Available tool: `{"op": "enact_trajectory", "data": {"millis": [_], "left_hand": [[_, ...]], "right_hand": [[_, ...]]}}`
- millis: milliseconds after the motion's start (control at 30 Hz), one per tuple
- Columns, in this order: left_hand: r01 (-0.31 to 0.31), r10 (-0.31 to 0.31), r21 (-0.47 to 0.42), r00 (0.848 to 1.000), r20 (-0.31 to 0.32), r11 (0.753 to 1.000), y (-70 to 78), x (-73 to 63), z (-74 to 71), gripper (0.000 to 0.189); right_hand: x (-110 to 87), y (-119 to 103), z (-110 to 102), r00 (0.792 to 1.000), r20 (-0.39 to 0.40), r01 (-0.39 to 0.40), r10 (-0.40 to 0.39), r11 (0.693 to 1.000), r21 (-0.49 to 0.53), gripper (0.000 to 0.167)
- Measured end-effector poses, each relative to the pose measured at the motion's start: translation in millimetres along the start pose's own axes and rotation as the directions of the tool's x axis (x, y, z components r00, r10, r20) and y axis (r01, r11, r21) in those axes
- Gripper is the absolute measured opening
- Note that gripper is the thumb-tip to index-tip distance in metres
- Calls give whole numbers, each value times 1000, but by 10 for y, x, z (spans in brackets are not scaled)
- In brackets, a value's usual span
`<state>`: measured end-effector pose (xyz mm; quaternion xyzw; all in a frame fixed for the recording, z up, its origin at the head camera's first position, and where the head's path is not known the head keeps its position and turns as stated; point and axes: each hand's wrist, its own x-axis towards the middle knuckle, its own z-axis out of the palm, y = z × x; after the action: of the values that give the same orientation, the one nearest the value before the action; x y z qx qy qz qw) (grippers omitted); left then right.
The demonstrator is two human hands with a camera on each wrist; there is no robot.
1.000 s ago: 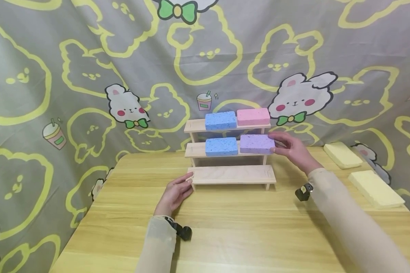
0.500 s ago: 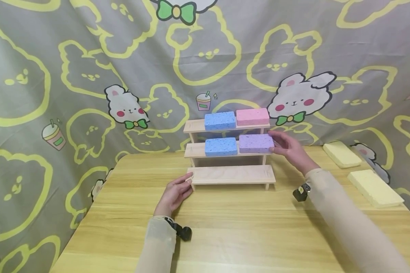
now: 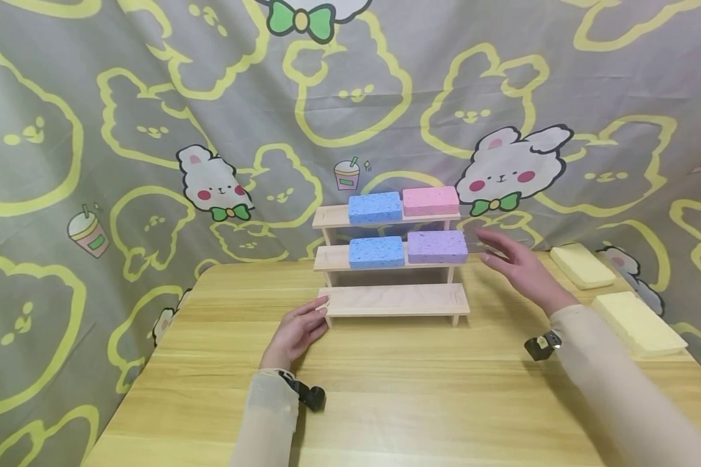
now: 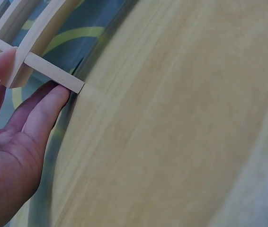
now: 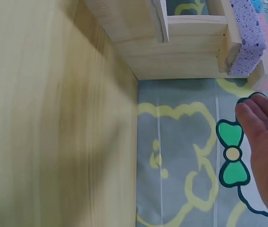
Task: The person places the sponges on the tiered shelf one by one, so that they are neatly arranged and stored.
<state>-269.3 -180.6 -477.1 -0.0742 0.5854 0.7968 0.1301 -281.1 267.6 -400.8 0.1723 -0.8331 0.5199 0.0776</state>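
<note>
My left grip [image 3: 295,334] pinches the 3-tier rack [image 3: 394,299]; my right grip [image 3: 524,271], loose and empty, is just beside the purple sponge [image 3: 437,246] (on the middle shelf [image 3: 331,257]). I should steady the rack, avoiding bumps.

The right hand [image 3: 520,269] is drawing off to the right, away from the purple sponge [image 3: 437,247] it was touching moments ago; its fingers [image 3: 495,240] are now hanging apart from it, and the sleeve [image 3: 604,357] is shifting nearer the front yellow block [image 3: 639,323]
</note>
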Motion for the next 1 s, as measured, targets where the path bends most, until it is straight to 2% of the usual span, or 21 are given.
{"op": "enact_trajectory", "data": {"millis": [100, 333, 567, 800, 1000], "left_hand": [[2, -2, 0, 1000, -1, 1000, -6, 6, -7, 42], [-1, 1, -3, 1000, 1, 1000, -13, 8, -17, 41], [-2, 2, -11, 1000, -2, 1000, 6, -8, -6, 41], [-6, 6, 0, 1000, 22, 1000, 0, -4, 19, 41], [-13, 13, 17, 1000, -3, 1000, 18, -26, 13, 41]], "right_hand": [[-83, -10, -39, 1000, -11, 4, -4, 999, -32, 51], [-253, 35, -132, 997, 0, 72, -73, 995, -75, 49], [-404, 93, -212, 998, 5, 60, -60, 993, -100, 46], [-613, 14, -326, 998, -4, 60, -60, 997, -52, 51], [-751, 6, -384, 997, 25, 77, -76, 994, -79, 53]]}}
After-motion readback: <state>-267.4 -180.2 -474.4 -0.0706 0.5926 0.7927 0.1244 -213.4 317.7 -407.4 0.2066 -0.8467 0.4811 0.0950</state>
